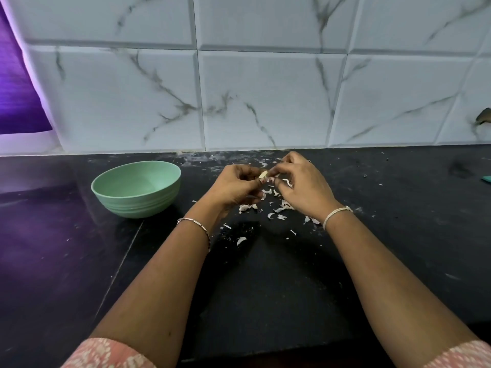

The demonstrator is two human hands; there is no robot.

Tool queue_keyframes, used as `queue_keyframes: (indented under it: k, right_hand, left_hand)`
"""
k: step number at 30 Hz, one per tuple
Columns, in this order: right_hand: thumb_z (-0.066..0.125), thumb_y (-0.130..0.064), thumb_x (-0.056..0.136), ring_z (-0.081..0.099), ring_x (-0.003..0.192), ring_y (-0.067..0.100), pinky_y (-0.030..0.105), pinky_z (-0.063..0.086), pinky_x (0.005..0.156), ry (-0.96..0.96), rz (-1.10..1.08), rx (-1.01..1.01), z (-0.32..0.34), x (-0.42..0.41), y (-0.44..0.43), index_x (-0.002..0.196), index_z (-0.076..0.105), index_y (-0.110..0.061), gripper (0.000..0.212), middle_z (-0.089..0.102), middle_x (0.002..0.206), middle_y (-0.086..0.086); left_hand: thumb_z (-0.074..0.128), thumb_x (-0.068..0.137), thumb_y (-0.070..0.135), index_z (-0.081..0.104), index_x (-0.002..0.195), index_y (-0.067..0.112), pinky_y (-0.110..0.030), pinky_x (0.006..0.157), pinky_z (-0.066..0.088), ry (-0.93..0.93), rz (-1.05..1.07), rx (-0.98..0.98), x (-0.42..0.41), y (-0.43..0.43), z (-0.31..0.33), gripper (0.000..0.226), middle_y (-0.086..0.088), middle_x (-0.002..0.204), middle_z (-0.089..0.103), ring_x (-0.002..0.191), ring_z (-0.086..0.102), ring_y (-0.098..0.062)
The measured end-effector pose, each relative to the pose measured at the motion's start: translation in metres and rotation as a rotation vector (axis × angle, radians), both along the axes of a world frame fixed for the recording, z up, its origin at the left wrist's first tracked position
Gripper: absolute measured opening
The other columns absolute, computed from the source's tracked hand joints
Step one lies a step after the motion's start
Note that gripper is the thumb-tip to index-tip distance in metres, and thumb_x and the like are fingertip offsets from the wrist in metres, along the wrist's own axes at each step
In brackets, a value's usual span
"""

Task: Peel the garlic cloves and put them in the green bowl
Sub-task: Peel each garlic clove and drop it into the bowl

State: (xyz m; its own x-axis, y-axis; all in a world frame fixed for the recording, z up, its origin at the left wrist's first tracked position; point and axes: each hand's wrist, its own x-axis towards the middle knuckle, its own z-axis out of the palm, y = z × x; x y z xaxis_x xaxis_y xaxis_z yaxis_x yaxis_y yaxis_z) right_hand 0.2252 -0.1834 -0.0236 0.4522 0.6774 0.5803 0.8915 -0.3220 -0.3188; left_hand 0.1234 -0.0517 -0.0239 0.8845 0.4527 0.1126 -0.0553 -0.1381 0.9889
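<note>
- Garlic clove [263, 174]: centre of frame, held above the black countertop [265, 288]. Only a pale sliver shows between the two hands.
- Left hand [236, 187]: fingers curled round the clove, apparently to steady it.
- Right hand [303, 185]: fingertips pinch the clove's exposed end, probably working the skin loose.
- Peel scraps [279, 208]: scattered on the countertop directly below the hands, so the waste seems to collect in one spot.
- Green bowl [138, 205]: left of centre, near the left hand, apart from the scraps. No cloves visible in the interior that shows.
- Judgement: peeling under way, transfer not yet done.
</note>
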Motion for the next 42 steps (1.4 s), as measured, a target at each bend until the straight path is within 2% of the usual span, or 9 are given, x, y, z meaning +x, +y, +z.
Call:
queue_keyframes:
  k: [6,12,15,19,23,28,33,37,42]
  right_hand:
    - [0.054,-0.008,0.095,0.056,0.105,0.016,0.028,0.044,0.084,0.048,-0.094,-0.038,0.002,0.015,-0.011,0.109,0.073,-0.026,0.03,0.058,0.12,-0.002]
    - [0.067,-0.022,0.09,0.062,0.087,0.003,0.021,0.04,0.068,0.147,-0.204,-0.009,0.005,0.024,-0.021,0.104,0.074,-0.033,0.019,0.072,0.091,-0.014]
    - [0.067,-0.032,0.089,0.064,0.089,0.007,0.024,0.045,0.071,0.183,-0.172,-0.017,0.002,0.025,-0.02,0.102,0.074,-0.032,0.015,0.068,0.086,-0.014]
    - [0.06,-0.041,0.093,0.057,0.092,0.014,0.035,0.049,0.082,0.189,-0.136,-0.107,0.0,0.025,-0.017,0.1,0.075,-0.023,0.024,0.058,0.101,-0.007]
    - [0.076,-0.035,0.08,0.058,0.081,0.014,0.034,0.05,0.075,0.123,-0.147,-0.095,-0.002,0.024,-0.018,0.076,0.073,-0.021,0.015,0.061,0.089,-0.005]
    - [0.084,-0.03,0.073,0.056,0.072,0.012,0.031,0.048,0.067,0.131,-0.141,-0.102,-0.002,0.02,-0.018,0.067,0.067,-0.025,0.018,0.061,0.075,-0.01]
    - [0.069,-0.039,0.087,0.057,0.079,0.017,0.034,0.046,0.072,0.146,-0.08,-0.074,-0.005,0.021,-0.013,0.074,0.071,-0.017,0.025,0.062,0.083,-0.002]
    - [0.074,-0.024,0.082,0.057,0.073,0.017,0.029,0.039,0.066,0.152,-0.067,-0.01,-0.004,0.018,-0.011,0.069,0.067,-0.017,0.017,0.063,0.078,-0.003]
    - [0.078,-0.013,0.076,0.06,0.069,0.016,0.021,0.04,0.058,0.179,-0.047,-0.016,-0.006,0.016,-0.01,0.073,0.065,-0.021,0.014,0.065,0.072,-0.001]
  left_hand:
    - [0.057,0.096,0.003,0.062,0.117,0.002,-0.025,0.062,0.057,0.055,0.015,-0.024,-0.002,0.003,0.0,0.021,-0.001,0.083,0.069,0.057,0.064,-0.008]
    - [0.057,0.096,0.007,0.057,0.114,0.005,-0.027,0.058,0.056,0.059,0.011,-0.072,-0.006,0.006,0.006,0.017,-0.004,0.087,0.074,0.061,0.064,-0.014]
    - [0.061,0.093,0.006,0.058,0.106,0.008,-0.024,0.051,0.055,0.018,0.061,-0.075,-0.013,0.013,0.018,0.013,-0.004,0.084,0.073,0.055,0.064,-0.012]
    - [0.065,0.089,0.011,0.066,0.096,0.018,-0.026,0.056,0.052,-0.006,0.398,0.279,-0.03,0.044,0.029,0.01,0.001,0.08,0.067,0.06,0.062,-0.013]
    - [0.062,0.083,0.019,0.07,0.09,0.028,-0.029,0.074,0.051,0.044,0.68,0.464,-0.053,0.067,0.029,0.014,0.006,0.083,0.068,0.081,0.065,-0.017]
    - [0.061,0.083,0.018,0.073,0.095,0.022,-0.021,0.071,0.041,0.066,0.737,0.506,-0.07,0.072,0.037,0.018,0.004,0.085,0.067,0.084,0.062,-0.015]
    - [0.056,0.086,0.019,0.073,0.096,0.024,-0.024,0.075,0.042,0.213,0.79,0.592,-0.085,0.084,0.038,0.02,0.0,0.1,0.071,0.097,0.061,-0.02]
    - [0.054,0.089,0.019,0.074,0.102,0.021,-0.028,0.077,0.043,0.321,0.738,0.589,-0.09,0.089,0.036,0.024,-0.003,0.108,0.07,0.103,0.06,-0.024]
    - [0.051,0.082,0.003,0.068,0.085,0.03,-0.027,0.074,0.046,0.307,0.732,0.535,-0.091,0.094,0.034,0.032,0.003,0.101,0.071,0.1,0.061,-0.019]
